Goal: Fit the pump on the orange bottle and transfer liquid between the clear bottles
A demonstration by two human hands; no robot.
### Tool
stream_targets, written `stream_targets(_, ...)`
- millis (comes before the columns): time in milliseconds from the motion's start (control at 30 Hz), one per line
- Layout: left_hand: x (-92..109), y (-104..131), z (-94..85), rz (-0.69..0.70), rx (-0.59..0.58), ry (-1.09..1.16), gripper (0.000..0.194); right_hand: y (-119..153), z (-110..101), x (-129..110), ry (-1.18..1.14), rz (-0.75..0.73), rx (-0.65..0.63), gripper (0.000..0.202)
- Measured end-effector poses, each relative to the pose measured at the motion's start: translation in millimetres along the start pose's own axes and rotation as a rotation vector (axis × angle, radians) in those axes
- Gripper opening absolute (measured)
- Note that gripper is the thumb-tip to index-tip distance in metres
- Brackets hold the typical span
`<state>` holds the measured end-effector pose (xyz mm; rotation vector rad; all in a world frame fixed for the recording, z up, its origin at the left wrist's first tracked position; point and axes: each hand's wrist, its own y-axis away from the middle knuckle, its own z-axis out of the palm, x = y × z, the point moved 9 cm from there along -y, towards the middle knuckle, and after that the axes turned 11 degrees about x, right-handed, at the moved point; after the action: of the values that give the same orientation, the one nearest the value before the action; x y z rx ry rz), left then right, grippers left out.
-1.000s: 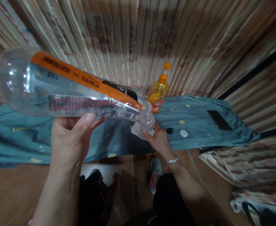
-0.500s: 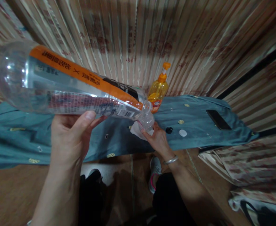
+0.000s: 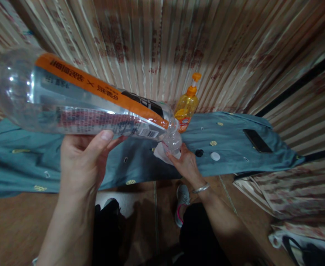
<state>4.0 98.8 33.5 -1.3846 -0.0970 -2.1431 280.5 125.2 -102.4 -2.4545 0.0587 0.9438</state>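
Note:
A large clear bottle [image 3: 96,99] with an orange and silver label lies tilted in the air, its base at the upper left and its neck lower, towards the middle. My left hand [image 3: 86,159] grips it from below, thumb on its near side. The bottle's mouth meets the top of a small clear bottle [image 3: 172,142], which my right hand [image 3: 186,162] holds with fingers closed round it. Something white, like a tissue [image 3: 163,153], shows beside the small bottle. Any liquid between them is too unclear to tell.
Behind the small bottle stands a yellow pump bottle [image 3: 186,109]. On the teal cloth [image 3: 229,127] lie a black cap [image 3: 199,153], a white disc [image 3: 215,156] and a dark phone [image 3: 257,140]. Pleated curtains [image 3: 140,44] hang behind and at the right.

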Motion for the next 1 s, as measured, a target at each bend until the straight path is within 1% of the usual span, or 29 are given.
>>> stream_targets(100, -0.1, 0.6, 0.6, -0.008, -0.004, -0.004, 0.046, 0.0, -1.0, -1.4, -0.010, -0.016, 0.008, 0.053)
stream_targets(333, 0.4, 1.0, 1.8, -0.003, -0.024, -0.005, 0.048, -0.7, -1.8, -2.9, -0.015, -0.006, -0.019, 0.051)
stream_targets(700, 0.4, 0.9, 2.0, -0.004, -0.016, 0.011, 0.047, -0.1, -0.2, -0.8, -0.014, -0.001, -0.014, 0.056)
stream_targets(1000, 1.2, 0.8, 1.9, 0.015, -0.032, 0.000, 0.039, 0.2, -0.3, -0.8, -0.024, -0.004, 0.001, 0.054)
